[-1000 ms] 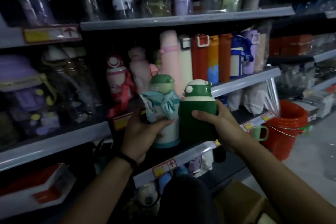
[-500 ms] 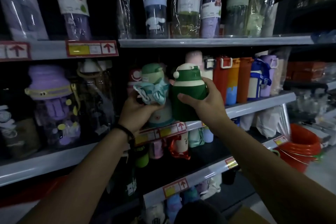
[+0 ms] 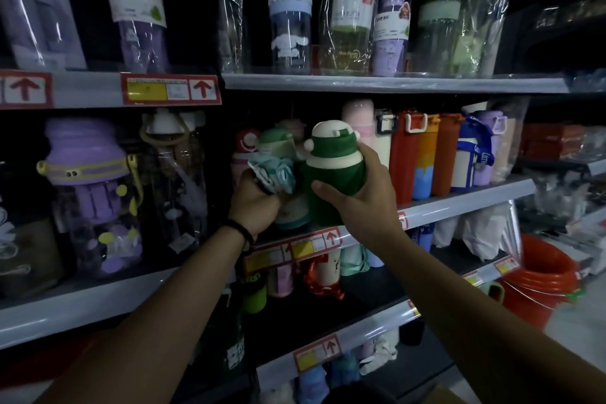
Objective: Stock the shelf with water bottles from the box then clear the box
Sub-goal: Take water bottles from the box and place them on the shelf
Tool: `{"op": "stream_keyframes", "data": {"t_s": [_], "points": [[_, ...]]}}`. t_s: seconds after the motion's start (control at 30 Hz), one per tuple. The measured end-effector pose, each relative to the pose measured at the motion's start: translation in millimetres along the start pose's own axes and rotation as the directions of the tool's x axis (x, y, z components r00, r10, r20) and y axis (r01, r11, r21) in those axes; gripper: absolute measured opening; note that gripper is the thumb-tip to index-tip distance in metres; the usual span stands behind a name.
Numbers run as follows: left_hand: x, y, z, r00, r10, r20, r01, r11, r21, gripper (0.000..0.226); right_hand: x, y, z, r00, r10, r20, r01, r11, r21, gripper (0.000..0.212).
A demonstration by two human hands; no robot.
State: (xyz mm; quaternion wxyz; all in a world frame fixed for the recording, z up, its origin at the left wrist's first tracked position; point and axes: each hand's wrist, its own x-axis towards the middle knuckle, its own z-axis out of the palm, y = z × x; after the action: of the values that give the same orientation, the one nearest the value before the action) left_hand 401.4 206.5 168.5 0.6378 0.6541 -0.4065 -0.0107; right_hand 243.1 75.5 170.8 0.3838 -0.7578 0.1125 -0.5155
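- Position change: dark green plastic bottle with white cap (image 3: 334, 180) and pale plastic bottle with bundled teal strap (image 3: 290, 210) raised since a second ago, now level with grey middle shelf (image 3: 459, 200), at its front lip.
- Not yet set down; placing judged close, box clearing still ahead.
- Left hand (image 3: 254, 207) curled round pale bottle and strap.
- Right hand (image 3: 364, 200) wrapped round green bottle, thumb across front.

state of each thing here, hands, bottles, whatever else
left hand: grips the pale green bottle and its bundled strap
right hand: grips the dark green bottle round its body
pale green bottle: upright, capped, at the middle shelf's front
dark green bottle: upright, lid shut; set down or not, cannot tell
red buckets: nested, on the floor at right
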Motion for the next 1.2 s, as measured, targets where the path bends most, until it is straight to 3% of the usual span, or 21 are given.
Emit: {"op": "stream_keyframes", "data": {"t_s": [0.2,0.3,0.37,0.53,0.77,0.9,1.03,1.2], "points": [[6,-13,-4,0.999,-0.050,0.009,0.047,0.975,0.219,0.061,7,10,-3,0.998,0.050,0.027,-0.050,0.999,0.003,0.092],[0,-8,-9,0.999,-0.049,0.009,0.043,0.949,0.312,0.040,6,15,-5,0.995,0.059,0.075,-0.057,0.998,-0.026,0.092],[-3,-12,-16,0.999,-0.041,-0.012,0.043,0.944,0.327,0.034,2,13,-7,0.995,0.065,0.072,-0.063,0.997,-0.035,0.090],[-11,-14,-27,0.998,-0.026,-0.050,0.043,0.927,0.373,0.063,-1,7,1,0.995,0.097,0.038,-0.094,0.993,-0.072,0.086],[-16,-17,-29,0.995,-0.041,-0.095,0.072,0.931,0.359,0.068,0,5,25,0.993,0.066,0.099,-0.049,0.985,-0.164,0.080],[-18,-21,-33,0.993,-0.006,-0.119,0.052,0.918,0.393,0.084,3,8,35,0.992,0.084,0.091,-0.067,0.983,-0.170,0.081],[-21,-22,-30,0.993,-0.015,-0.119,0.060,0.924,0.377,0.071,9,14,43,0.988,0.128,0.084,-0.113,0.980,-0.161,0.074],[-24,-22,-25,0.989,0.021,-0.148,0.038,0.922,0.386,0.074,15,18,51,0.988,0.130,0.084,-0.108,0.968,-0.224,0.065]]}}
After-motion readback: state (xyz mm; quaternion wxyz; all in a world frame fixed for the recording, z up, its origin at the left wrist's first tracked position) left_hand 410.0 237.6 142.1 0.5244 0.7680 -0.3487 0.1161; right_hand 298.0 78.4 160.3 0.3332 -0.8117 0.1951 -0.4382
